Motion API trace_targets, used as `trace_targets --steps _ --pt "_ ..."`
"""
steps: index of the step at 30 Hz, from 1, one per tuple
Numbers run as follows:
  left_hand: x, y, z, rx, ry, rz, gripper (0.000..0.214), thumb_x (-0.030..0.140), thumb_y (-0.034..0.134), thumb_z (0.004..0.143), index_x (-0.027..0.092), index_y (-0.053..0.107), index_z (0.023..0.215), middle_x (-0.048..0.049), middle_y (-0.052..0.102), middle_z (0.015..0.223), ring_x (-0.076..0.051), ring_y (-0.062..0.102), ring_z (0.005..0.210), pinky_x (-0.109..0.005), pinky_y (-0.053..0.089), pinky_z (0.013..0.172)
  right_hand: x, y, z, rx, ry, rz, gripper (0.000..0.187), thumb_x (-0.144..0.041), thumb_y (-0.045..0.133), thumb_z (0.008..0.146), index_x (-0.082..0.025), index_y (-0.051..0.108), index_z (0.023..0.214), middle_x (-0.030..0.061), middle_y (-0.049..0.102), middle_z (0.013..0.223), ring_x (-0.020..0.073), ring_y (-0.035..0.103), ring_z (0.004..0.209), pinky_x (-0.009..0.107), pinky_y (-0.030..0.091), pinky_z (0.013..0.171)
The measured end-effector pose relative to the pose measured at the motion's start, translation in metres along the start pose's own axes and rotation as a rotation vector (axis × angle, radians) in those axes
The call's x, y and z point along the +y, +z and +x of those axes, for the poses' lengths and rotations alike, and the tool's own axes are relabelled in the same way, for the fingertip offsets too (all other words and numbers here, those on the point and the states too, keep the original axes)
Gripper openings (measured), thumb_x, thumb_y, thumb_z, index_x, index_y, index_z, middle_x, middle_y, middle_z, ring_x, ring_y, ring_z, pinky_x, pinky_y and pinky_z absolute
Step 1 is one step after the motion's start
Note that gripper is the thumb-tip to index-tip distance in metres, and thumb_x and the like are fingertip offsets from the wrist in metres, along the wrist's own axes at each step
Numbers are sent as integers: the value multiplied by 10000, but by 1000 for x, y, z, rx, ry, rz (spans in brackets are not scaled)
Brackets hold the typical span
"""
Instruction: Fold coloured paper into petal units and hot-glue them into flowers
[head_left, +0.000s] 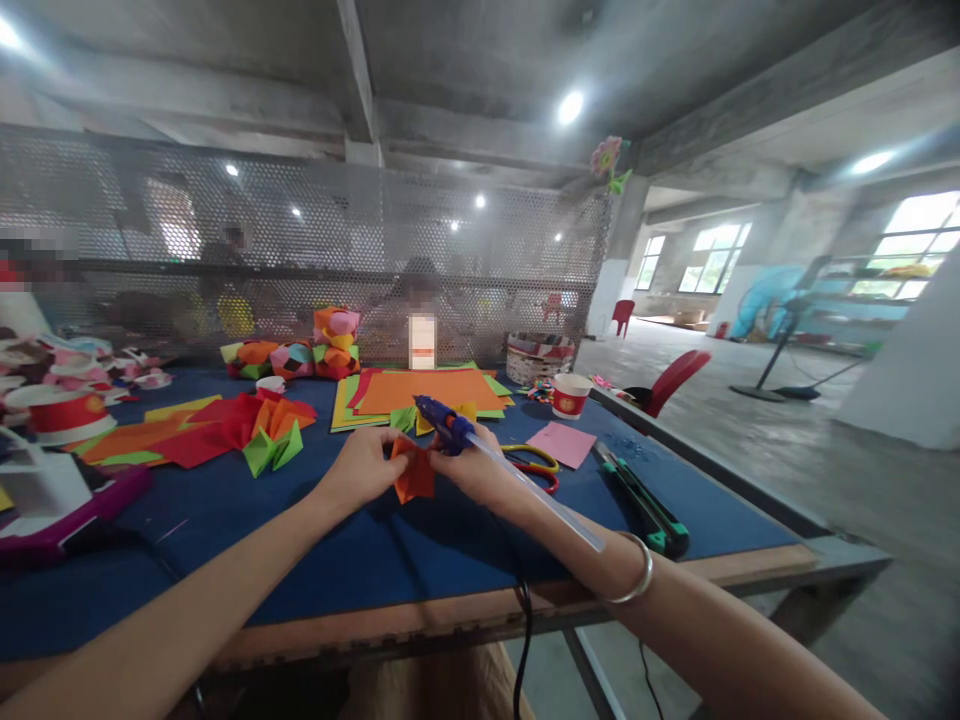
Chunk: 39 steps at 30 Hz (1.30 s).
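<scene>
My left hand (365, 466) pinches a folded orange paper piece (413, 478) above the blue table mat (420, 560). My right hand (480, 470) grips a blue glue gun (444, 422) with a clear glue stick (547, 500) jutting back over my wrist. The gun's nozzle points down at the paper piece. A silver bangle (636, 570) sits on my right wrist. The gun's black cord (523, 640) hangs off the table's front edge.
Folded red, orange and green papers (247, 425) lie to the left, a stack of coloured sheets (424, 392) ahead, scissors (534, 465), a pink note (562, 443), a black-and-green tool (645, 500) and a red cup (570, 395) on the right. A mesh screen (300, 250) backs the table.
</scene>
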<state>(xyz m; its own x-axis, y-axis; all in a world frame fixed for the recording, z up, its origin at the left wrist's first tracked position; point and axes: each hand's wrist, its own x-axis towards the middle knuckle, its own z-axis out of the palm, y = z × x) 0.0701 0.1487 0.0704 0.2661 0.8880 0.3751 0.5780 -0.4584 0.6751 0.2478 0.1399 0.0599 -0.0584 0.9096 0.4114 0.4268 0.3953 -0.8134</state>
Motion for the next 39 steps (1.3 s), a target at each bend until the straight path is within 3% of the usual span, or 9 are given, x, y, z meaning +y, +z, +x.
trace_targets --steps 12,16,21,26,33,39 --pt "-2 2 -2 -37 1 0 234 229 547 686 134 752 744 -35 734 695 -168 593 619 -254 402 594 4 1 0 -2 -2 24 86 -216 669 633 -211 611 696 -7 660 684 161 596 658 281 440 618" --pt "-3 2 -1 -18 -3 10 234 239 548 684 145 752 746 -20 723 674 -148 539 554 -250 371 550 3 1 -1 1 6 42 74 -227 677 648 -212 624 698 -7 660 681 160 600 657 278 440 618" --pt "-4 3 -1 -6 22 -26 218 249 553 702 156 746 739 -38 759 732 -182 626 648 -256 431 609 1 0 -1 12 -11 57 66 -216 671 649 -210 637 705 -7 670 687 152 600 655 266 443 612" --pt "5 2 -4 34 47 67 209 223 581 727 174 775 787 -23 759 708 -164 593 589 -259 430 596 -3 -2 -1 16 2 50 88 -216 680 627 -211 619 689 -15 650 657 150 586 637 264 433 606" --pt "12 -1 -6 103 109 119 192 159 573 733 197 756 691 -6 709 622 -160 597 589 -261 469 666 1 3 -1 10 7 59 134 -300 710 650 -209 622 695 -10 652 666 148 578 633 269 423 599" --pt "14 -4 -6 106 86 124 181 181 589 743 195 764 695 1 712 617 -164 601 598 -260 469 662 3 4 -1 13 -60 85 74 -262 669 662 -205 635 696 -9 670 681 150 595 645 265 450 614"
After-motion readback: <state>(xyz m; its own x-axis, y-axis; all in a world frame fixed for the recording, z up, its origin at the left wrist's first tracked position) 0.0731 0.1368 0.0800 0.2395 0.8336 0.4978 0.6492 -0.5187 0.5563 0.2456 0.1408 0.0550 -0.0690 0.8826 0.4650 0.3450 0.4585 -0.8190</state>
